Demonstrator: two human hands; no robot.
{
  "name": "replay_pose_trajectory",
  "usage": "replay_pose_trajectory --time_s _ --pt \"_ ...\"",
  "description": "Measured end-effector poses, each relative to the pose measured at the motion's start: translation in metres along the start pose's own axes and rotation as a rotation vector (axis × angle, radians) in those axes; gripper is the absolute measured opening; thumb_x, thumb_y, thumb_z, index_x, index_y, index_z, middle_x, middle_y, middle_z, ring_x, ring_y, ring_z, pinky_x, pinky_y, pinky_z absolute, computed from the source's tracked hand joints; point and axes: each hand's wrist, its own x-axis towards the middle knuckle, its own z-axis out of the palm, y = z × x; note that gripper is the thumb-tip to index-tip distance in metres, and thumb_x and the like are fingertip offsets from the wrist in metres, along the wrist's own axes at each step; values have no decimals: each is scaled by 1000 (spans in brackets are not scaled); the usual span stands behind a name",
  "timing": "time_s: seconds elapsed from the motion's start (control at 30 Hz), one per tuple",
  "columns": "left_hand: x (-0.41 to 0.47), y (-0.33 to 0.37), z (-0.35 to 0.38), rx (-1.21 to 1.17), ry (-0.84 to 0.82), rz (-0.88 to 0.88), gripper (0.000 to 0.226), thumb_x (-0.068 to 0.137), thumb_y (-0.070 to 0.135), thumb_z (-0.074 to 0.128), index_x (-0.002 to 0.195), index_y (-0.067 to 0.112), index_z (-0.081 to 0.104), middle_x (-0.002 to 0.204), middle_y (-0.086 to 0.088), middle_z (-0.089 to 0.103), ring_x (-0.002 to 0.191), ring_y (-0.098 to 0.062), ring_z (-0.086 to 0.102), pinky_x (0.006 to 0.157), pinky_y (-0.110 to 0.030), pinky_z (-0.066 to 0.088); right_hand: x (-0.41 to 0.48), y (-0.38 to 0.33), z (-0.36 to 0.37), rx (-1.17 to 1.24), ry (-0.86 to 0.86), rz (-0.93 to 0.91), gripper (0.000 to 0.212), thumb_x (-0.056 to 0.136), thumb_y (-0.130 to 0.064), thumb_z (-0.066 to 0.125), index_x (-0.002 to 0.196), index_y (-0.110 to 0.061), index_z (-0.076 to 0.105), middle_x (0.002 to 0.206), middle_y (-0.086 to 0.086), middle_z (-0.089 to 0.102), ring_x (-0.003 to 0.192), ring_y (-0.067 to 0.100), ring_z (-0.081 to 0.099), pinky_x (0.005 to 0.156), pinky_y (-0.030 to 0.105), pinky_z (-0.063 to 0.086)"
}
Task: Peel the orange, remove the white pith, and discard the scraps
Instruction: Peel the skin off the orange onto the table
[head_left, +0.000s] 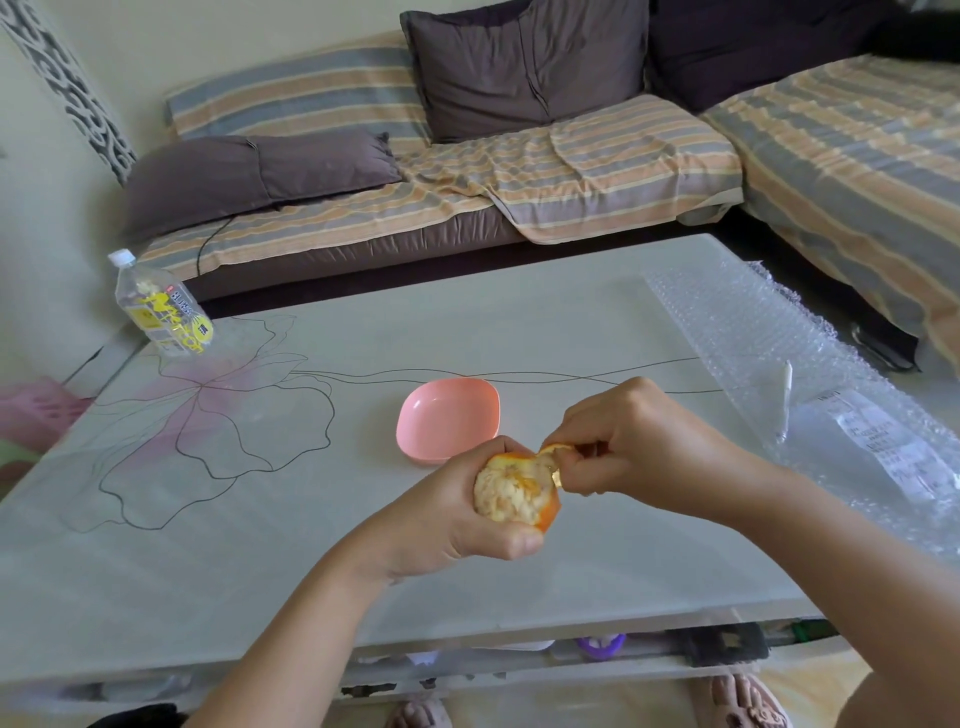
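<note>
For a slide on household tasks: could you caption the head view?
The left hand holds a partly peeled orange while the right hand pinches a peel strip, pink dish behind.

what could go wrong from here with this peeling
The peel strip pinched by the right hand looks thin; it may tear short, leaving rind on the orange. The left hand grips bared flesh, so squeezing could drip juice onto the table. The pink dish sits beyond the hands, so scraps may miss it.

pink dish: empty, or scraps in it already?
Empty: the pink dish shows only its bare pink inside, with no scraps in it.
</note>
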Motion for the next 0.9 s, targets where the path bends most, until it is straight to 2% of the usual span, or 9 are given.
replay_pose_trajectory --time_s 0.1,0.17,0.27,0.37,0.53,0.63,0.73,0.83,0.9 --pt "-9 -1 0 6 -110 7 48 61 17 74 105 17 56 102 -1 63 89 -12 58 73 -22 47 7 11 -13 65 152 146 17 78 -9 63 67 4 66 56 13 60 51 17 55 48 26 46" --pt "-13 -3 1 4 -91 2 48 64 14 76 108 16 56 101 5 64 88 -9 59 73 -20 47 8 23 -25 109 220 252 16 81 -13 66 74 -1 72 59 7 65 51 11 59 52 19 48" --pt "-14 -7 -6 -9 72 -18 53 63 15 81 108 19 54 87 20 61 78 -2 57 69 -16 46 8 40 -17 -44 32 280 17 89 -26 61 91 -17 75 76 -7 62 61 5 57 59 16 44" --pt "-15 -15 -10 -6 198 -29 63 53 27 87 107 26 55 86 24 60 78 0 59 69 -17 48 10 56 14 -207 -99 314 21 90 -20 56 103 -24 72 87 -4 50 68 2 48 60 10 36" --pt "-19 -26 -11 -15 303 -45 73 45 37 83 111 24 55 95 13 62 81 0 63 71 -17 49 14 71 46 -323 -182 493 21 88 -14 50 77 -1 62 75 12 51 70 23 46 59 34 34" --pt "-20 -26 -11 -6 276 -29 70 50 41 78 112 17 55 92 10 62 80 -1 61 72 -15 47 15 72 52 -311 -132 521 26 95 -16 44 98 0 63 85 12 60 81 27 54 68 34 42" --pt "-20 -24 -11 -1 273 -7 72 51 45 72 115 18 53 91 12 60 80 0 58 71 -13 45 19 51 43 -128 -41 498 34 99 -31 41 125 -17 58 104 9 66 91 23 57 78 31 44" --pt "-16 -23 -9 18 292 16 67 54 40 76 114 20 53 89 16 61 80 1 59 71 -14 46 20 21 32 244 -78 354 46 80 -52 56 124 -37 57 101 -12 69 88 7 64 82 28 52" --pt "-12 -23 -5 55 363 29 62 57 32 82 111 22 54 91 16 64 81 -1 62 70 -16 49 16 8 31 378 -110 248 54 70 -50 64 122 -37 57 100 -18 66 89 5 65 81 28 55"
